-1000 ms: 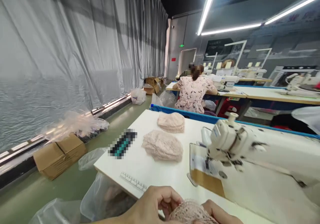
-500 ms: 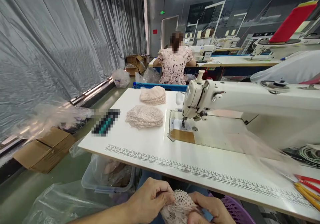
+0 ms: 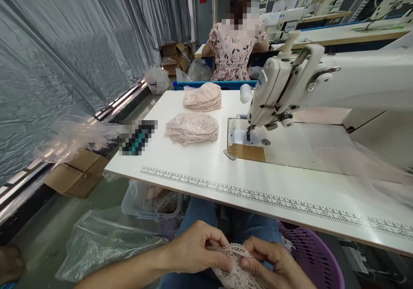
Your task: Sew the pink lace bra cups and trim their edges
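head view: low and near, in front of the table edge, the left hand [image 3: 193,252] and the right hand [image 3: 274,265] both pinch a piece of pink lace [image 3: 235,265] between thumb and fingers, over the lap. just right sits a purple basket [image 3: 318,261]. on the white table [image 3: 200,168], two stacks of lace pieces [image 3: 192,127] lie left of the sewing machine [image 3: 290,82]. far behind, a person [image 3: 237,43] sits at another table.

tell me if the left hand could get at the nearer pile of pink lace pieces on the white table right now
Probably not right away: the left hand and the right hand both grip a beige lace piece below the white table edge. The nearer pile of pink lace pieces lies unobstructed.
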The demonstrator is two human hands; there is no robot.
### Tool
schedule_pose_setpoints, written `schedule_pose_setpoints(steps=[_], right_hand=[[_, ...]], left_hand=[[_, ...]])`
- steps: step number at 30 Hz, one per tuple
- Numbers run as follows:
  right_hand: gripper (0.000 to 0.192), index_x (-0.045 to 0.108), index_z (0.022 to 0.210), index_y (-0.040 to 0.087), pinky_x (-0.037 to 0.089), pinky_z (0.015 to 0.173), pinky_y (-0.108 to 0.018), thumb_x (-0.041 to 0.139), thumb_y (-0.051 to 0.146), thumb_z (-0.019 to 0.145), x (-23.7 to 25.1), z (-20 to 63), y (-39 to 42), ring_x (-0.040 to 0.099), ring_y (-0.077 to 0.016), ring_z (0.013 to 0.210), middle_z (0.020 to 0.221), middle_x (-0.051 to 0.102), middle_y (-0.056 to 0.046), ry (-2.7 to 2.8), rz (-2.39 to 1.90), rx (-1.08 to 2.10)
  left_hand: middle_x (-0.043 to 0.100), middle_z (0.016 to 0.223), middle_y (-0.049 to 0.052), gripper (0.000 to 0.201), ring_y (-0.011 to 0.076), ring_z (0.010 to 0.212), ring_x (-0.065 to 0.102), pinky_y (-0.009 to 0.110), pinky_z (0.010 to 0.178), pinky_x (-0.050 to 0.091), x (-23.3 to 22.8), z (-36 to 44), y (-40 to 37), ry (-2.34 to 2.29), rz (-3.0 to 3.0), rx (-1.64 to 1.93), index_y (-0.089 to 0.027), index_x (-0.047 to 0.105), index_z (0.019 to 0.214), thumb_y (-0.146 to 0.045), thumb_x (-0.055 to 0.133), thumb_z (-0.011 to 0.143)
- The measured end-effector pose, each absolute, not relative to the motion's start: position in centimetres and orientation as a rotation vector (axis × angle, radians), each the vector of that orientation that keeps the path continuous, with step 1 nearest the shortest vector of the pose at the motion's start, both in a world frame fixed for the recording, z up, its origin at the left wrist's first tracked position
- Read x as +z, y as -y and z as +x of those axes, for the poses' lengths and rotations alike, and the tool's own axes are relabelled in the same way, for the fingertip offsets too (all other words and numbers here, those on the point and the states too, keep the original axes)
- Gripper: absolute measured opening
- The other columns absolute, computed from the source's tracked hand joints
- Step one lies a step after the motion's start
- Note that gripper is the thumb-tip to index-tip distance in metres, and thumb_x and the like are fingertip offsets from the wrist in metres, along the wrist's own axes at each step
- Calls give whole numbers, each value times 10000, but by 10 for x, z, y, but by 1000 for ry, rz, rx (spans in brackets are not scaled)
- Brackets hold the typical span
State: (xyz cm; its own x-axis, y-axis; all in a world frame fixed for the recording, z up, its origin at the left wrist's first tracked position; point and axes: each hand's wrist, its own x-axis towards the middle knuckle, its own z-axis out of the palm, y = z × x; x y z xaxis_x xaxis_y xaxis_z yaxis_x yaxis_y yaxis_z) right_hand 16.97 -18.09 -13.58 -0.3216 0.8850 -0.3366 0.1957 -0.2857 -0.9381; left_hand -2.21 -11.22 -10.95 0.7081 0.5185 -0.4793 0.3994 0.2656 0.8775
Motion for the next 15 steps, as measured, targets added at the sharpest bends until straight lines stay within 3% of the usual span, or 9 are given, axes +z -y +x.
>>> schedule_pose_setpoints(steps=[6,15], right_hand=[[370,595,632,169,307,513,-198,638,527,715,-139,174,186,370,-87,547,573,460,41,1180,-1345,1795],[318,648,730,197,414,599,-235,615,514,729,-144,180,185,521,-146,637,653,583,8,1261,-1317,1786]], left_hand=[[556,599,-12,281,86,560,448,184,553,361,-112,-20,110,-841,1206,35,-111,711,745,-339,752,586],[524,568,-38,257,76,553,402,168,493,295,-107,-20,109,-877,1318,37,-129,732,796,-262,754,578]])
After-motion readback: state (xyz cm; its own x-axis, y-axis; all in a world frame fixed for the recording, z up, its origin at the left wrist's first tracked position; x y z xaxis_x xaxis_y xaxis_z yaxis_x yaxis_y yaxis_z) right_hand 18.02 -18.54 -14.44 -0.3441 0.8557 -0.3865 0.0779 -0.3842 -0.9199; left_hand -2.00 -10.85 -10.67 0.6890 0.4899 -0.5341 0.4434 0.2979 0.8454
